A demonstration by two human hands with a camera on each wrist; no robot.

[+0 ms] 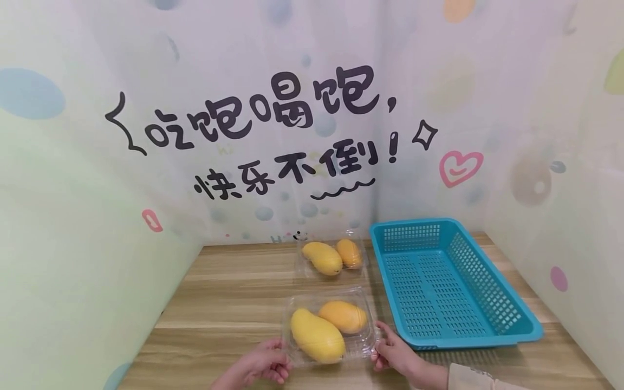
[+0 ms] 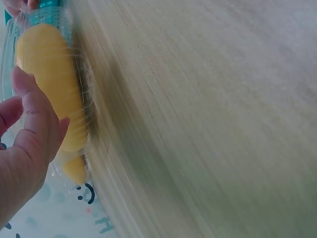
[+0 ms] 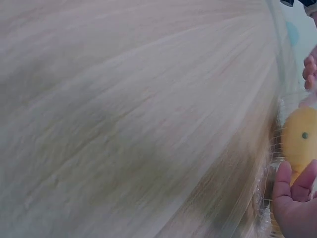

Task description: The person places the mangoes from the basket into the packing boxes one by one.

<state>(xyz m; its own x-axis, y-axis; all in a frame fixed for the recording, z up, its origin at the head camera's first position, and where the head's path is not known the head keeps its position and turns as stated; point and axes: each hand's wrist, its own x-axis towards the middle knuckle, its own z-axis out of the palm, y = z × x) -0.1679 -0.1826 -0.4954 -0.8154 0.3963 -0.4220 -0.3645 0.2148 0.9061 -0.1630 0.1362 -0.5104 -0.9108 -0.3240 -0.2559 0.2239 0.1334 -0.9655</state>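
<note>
A clear plastic clamshell box (image 1: 363, 344) with two yellow mangoes (image 1: 319, 337) inside sits low in the middle of the head view. My left hand (image 1: 265, 360) holds its near left corner, fingers bent at the rim. At the opposite side, my right hand (image 1: 394, 351) grips the right edge between thumb and fingers. The left wrist view shows the left hand (image 2: 32, 134) beside the mango seen through the ribbed plastic. In the right wrist view the right hand (image 3: 297, 198) is at the box's end, in front of a mango (image 3: 299, 139).
Behind stands a second clear box (image 1: 298, 265) with two mangoes. A blue plastic basket (image 1: 429, 290) with perforated sides lies on the right of the wood-grain table (image 1: 219, 303). A printed curtain (image 1: 292, 43) surrounds the table's back and sides.
</note>
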